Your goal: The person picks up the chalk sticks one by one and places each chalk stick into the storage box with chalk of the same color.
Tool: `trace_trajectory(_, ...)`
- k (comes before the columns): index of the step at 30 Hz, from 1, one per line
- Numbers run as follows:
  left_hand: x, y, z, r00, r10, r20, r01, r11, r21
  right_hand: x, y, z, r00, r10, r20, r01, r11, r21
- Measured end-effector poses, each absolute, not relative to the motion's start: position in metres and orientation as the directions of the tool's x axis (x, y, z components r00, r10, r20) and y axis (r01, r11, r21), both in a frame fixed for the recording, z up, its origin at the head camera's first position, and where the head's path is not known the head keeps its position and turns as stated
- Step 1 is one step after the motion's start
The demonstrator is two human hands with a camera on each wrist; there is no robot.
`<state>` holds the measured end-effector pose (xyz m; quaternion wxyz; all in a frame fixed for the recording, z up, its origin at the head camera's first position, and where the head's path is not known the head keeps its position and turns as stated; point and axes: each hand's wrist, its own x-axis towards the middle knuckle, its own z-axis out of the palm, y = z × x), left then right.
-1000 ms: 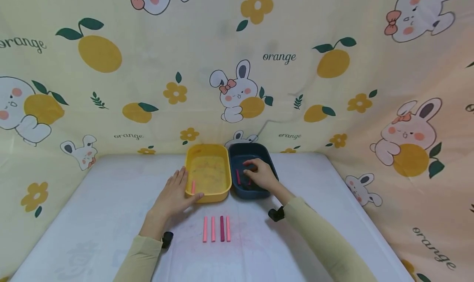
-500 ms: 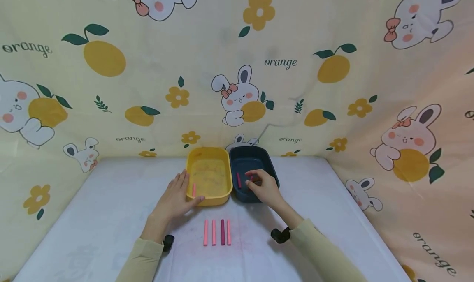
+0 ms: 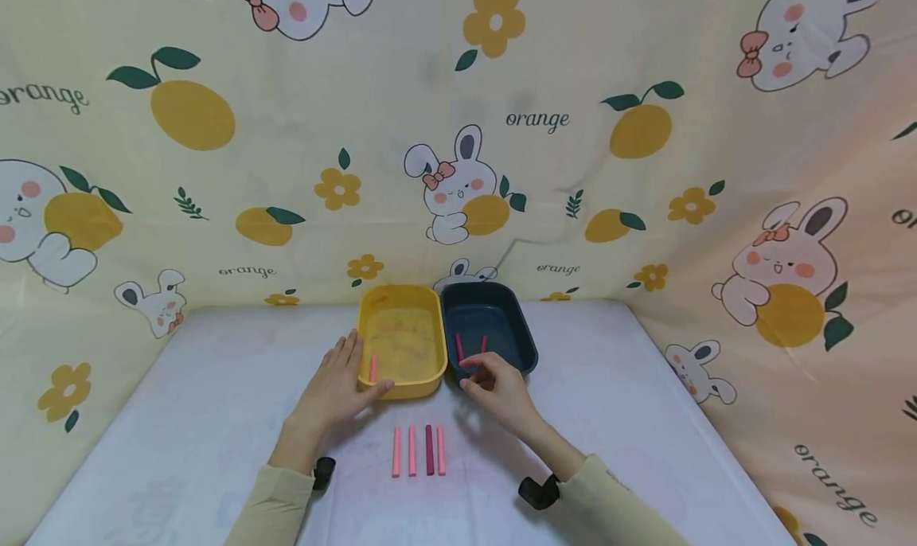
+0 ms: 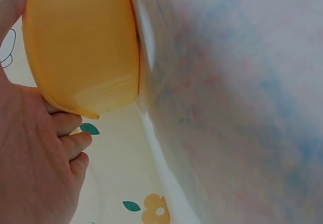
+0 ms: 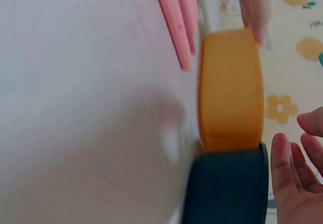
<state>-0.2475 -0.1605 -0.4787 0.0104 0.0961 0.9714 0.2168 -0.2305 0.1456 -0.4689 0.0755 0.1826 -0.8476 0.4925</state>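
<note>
My left hand (image 3: 333, 383) rests on the front left corner of a yellow plastic box (image 3: 404, 388). Its thumb lies along the front rim and its fingers along the left side. My right hand (image 3: 501, 391) hovers at the front of a dark blue box (image 3: 526, 347), thumb and index finger apart with nothing between them. Inside the blue box lie two deep pink sticks, one at left (image 3: 459, 347) and a second stick (image 3: 483, 344) to its right. One light pink stick (image 3: 373, 368) stands in the yellow box. They look like chalk or crayons.
In front of the boxes, several sticks lie in a row on the white cloth: light pink ones (image 3: 396, 452) and one dark magenta stick (image 3: 430, 450). A patterned sheet (image 3: 286, 156) hangs behind the table. The two boxes stand side by side.
My right hand has drawn back from inside the blue box towards its front left, uncovering the second stick there. The left hand stays on the yellow box.
</note>
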Motion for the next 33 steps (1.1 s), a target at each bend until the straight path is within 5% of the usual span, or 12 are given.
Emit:
trace_trajectory(13,-0.253,-0.160,-0.478,-0.978,0.205,0.038,0.202,0.884,0.422,-0.213,0.133,-0.481,-0.900,-0.362,0.244,-0.400,0.458,-0.794)
trace_trajectory(33,-0.247,-0.162,-0.483,-0.979,0.198,0.046,0.198,0.879,0.434,-0.196,0.121,-0.495,-0.887,-0.460,-0.035,-0.254,0.550,-0.796)
